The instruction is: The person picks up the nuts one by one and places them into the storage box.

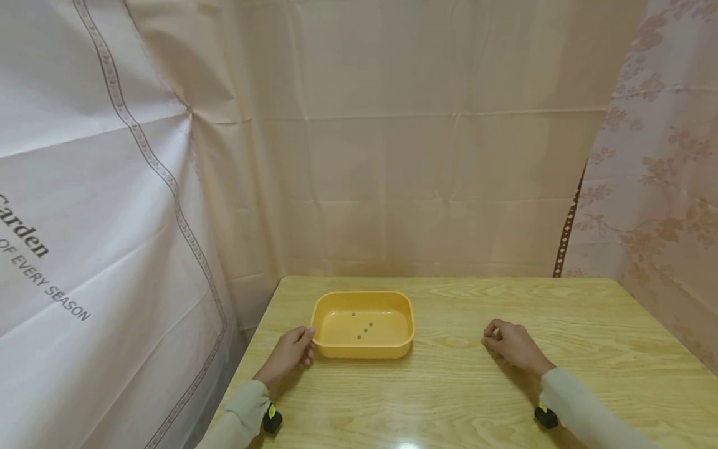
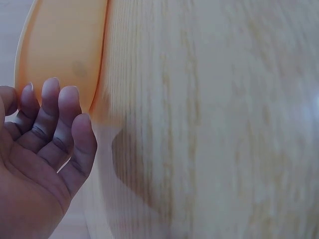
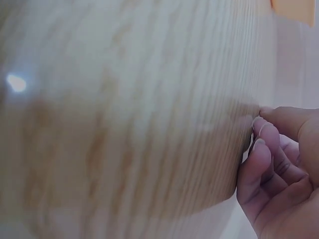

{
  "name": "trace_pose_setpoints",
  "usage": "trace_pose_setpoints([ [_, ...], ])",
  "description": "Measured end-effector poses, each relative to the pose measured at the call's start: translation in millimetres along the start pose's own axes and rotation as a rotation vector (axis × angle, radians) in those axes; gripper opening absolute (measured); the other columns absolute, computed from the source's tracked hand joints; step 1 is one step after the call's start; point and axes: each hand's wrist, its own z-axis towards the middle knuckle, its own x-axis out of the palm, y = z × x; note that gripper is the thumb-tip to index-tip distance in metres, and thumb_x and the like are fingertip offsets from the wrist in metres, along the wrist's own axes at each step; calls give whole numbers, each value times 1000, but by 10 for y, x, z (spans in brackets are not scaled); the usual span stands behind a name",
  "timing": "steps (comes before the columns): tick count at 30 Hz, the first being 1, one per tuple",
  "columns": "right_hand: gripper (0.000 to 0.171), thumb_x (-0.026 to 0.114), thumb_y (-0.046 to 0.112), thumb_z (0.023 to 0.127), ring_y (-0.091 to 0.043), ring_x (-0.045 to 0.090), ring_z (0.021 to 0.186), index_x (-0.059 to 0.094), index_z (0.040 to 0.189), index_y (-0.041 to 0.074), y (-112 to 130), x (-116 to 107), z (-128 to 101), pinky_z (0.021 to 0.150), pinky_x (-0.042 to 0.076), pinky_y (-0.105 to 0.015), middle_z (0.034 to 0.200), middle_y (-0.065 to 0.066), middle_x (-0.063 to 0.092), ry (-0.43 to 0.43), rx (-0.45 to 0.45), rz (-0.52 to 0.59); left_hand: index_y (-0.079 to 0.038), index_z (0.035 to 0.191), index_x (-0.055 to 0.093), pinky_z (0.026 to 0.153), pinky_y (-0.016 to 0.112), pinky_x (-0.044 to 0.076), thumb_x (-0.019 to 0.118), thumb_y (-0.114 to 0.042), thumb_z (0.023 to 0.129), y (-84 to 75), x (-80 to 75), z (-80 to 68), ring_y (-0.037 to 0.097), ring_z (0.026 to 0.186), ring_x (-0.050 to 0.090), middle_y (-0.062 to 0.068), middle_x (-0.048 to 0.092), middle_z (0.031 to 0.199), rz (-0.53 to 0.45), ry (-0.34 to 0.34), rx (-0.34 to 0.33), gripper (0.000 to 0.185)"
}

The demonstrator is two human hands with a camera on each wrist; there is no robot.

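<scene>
A shallow yellow-orange plastic tray [image 1: 364,351] stands on a light wooden table [image 1: 477,399], left of centre. A few small dark dots show on its floor. My left hand [image 1: 300,346] rests on the table at the tray's left end, with its fingertips at the tray's wall. In the left wrist view that hand [image 2: 50,124] has relaxed, slightly bent fingers beside the tray [image 2: 65,50] and holds nothing. My right hand [image 1: 496,337] lies on the table well to the right of the tray. Its fingers [image 3: 261,154] are loosely curled, tips on the wood, with nothing seen in them.
Pale cloth sheets hang behind and on both sides of the table; the left one [image 1: 84,249] carries printed words. The table's left edge [image 1: 252,349] runs close to my left hand. Bare wood [image 1: 449,337] lies between tray and right hand.
</scene>
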Motion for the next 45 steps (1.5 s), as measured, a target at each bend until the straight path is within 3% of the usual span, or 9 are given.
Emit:
trace_pose_setpoints([
  [11,23,67,13,102,-19,60,52,56,108,-5,-33,-73,-48,46,52,-30,70,-6,64,-45,69,28,0,92,59,55,27,50,47,-39,111,-46,-8,-8,16,60,57,7,61,75,-4,4,-9,45],
  [18,20,66,14,102,-17,59,50,58,106,-4,-69,-111,-50,45,51,-29,70,-5,63,-50,98,10,1,93,59,54,28,50,47,-38,111,-52,-7,-6,17,60,57,8,61,76,-12,1,-5,45],
  [29,12,62,9,103,-18,58,49,58,101,-2,-86,-89,-39,44,51,-30,68,-6,62,-20,96,36,0,91,59,55,27,49,48,-37,111,-29,-2,-22,17,60,56,8,61,75,-7,10,-4,43],
  [36,18,63,9,103,-16,55,46,54,113,-4,-105,-83,-13,43,50,-30,62,-5,59,-45,73,5,0,91,59,55,27,49,49,-38,111,-41,-2,-31,16,60,56,8,61,75,-18,7,-8,44],
  [45,11,61,10,104,-16,54,47,59,101,0,-112,-91,6,43,47,-28,63,-5,60,-7,67,23,-1,91,59,54,26,50,47,-37,112,-5,-15,0,16,60,56,7,61,75,-11,18,-3,44],
])
